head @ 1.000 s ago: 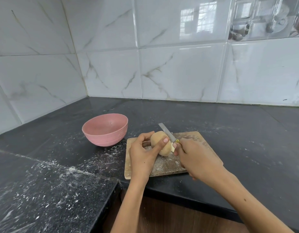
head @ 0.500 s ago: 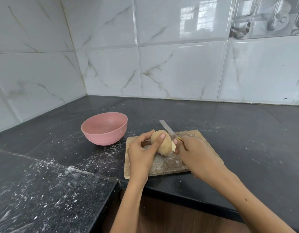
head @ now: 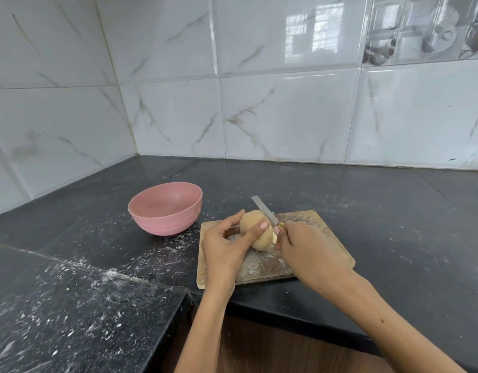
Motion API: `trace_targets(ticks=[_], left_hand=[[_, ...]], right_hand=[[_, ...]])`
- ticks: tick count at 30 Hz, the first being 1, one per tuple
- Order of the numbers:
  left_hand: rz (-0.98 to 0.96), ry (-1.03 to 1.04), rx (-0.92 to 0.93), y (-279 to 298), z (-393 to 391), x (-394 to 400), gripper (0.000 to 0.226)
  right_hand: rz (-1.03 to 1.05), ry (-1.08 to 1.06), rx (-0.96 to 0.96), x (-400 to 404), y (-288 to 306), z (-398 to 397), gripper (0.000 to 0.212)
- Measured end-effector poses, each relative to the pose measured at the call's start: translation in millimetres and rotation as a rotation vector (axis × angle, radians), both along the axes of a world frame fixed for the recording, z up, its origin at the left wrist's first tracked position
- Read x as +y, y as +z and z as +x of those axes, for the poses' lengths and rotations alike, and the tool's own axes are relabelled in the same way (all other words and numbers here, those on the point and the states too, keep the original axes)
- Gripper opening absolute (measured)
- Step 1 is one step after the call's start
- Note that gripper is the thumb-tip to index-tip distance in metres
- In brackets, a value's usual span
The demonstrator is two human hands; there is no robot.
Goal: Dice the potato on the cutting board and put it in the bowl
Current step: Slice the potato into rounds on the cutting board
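Steadying the smooth, rounded potato (head: 255,229) near the back-left corner of the floury wooden cutting board (head: 326,238), my left hand (head: 224,247) curls round it while my right hand (head: 308,246) grips the knife (head: 263,210), whose steel blade could skid off the skin toward my fingers (head: 263,225), the pink bowl (head: 165,208) waiting on the table (head: 394,211).

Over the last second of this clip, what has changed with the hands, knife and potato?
Very little. The right hand keeps gripping the knife, its blade against the right end of the potato, where a pale cut face shows throughout; any blade travel is too slight to tell. The left hand still holds the potato on the cutting board. The pink bowl stays empty beside the board.
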State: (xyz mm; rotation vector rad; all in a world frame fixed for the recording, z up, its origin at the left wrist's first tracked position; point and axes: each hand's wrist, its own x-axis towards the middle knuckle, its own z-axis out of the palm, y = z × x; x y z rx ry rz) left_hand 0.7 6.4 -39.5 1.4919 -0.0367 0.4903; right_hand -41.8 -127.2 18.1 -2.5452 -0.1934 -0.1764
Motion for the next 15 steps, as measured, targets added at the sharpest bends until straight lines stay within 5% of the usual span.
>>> trace_targets(ticks=[15], left_hand=[[0.026,0.024,0.009,-1.7,3.2,-1.4,0.057]], right_hand=[[-0.009,-0.001,0.001,0.3,0.8,-5.6,0.037]])
